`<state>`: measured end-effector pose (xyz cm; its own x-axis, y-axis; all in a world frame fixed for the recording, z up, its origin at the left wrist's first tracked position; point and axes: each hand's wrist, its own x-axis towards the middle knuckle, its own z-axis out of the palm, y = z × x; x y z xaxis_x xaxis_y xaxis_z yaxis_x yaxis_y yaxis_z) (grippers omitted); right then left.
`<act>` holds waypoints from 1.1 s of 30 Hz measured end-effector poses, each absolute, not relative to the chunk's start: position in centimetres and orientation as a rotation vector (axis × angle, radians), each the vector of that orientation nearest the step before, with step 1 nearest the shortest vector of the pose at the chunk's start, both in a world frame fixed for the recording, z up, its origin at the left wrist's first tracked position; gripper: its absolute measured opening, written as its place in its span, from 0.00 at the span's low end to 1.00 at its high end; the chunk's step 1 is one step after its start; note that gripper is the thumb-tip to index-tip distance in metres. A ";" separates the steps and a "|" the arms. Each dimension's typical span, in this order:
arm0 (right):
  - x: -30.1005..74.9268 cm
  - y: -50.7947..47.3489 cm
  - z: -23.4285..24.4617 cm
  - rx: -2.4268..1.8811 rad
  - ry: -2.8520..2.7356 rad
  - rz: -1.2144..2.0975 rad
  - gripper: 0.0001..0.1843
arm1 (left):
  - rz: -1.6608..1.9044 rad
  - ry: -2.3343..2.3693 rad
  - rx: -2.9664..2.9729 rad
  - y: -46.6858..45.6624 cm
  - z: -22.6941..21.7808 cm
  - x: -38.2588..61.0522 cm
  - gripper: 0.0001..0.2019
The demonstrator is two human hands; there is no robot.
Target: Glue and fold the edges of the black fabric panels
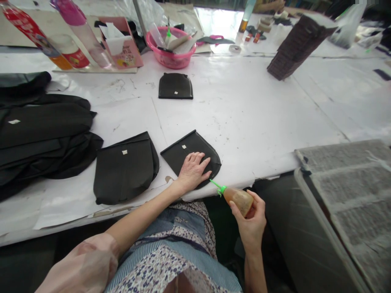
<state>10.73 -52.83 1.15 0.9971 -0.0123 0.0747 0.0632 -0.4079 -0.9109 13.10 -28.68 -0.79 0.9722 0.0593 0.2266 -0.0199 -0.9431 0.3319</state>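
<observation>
Flat on the white table lies a black pocket-shaped piece (189,152) with one rounded end and a small pale tag. My left hand (194,169) rests on it with fingers spread. In my right hand (252,217) is a glue bottle (240,199), filled with something amber. Its thin green nozzle points at the rounded edge of the piece and appears to touch or nearly touch it. To the left sits a stack of similar black pieces (124,175). Farther back is another black piece (175,87).
A heap of black material (45,126) covers the table's left side. Bottles (75,51), a pink tissue box (126,51) and a pink basket (174,60) stand at the back. A dark stack (297,47) is at back right. A grey padded surface (351,195) lies beside the table at right.
</observation>
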 end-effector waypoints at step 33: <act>9.6 -52.3 1.2 -1.951 -0.039 0.039 0.34 | -0.005 -0.325 2.429 -23.8 -0.4 10.6 0.33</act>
<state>9.59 -52.31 1.16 0.9989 0.0459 -0.0090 0.0087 -0.3714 -0.9284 10.59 -23.83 -0.44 0.9689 -0.2340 0.0807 -0.2313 -0.7398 0.6318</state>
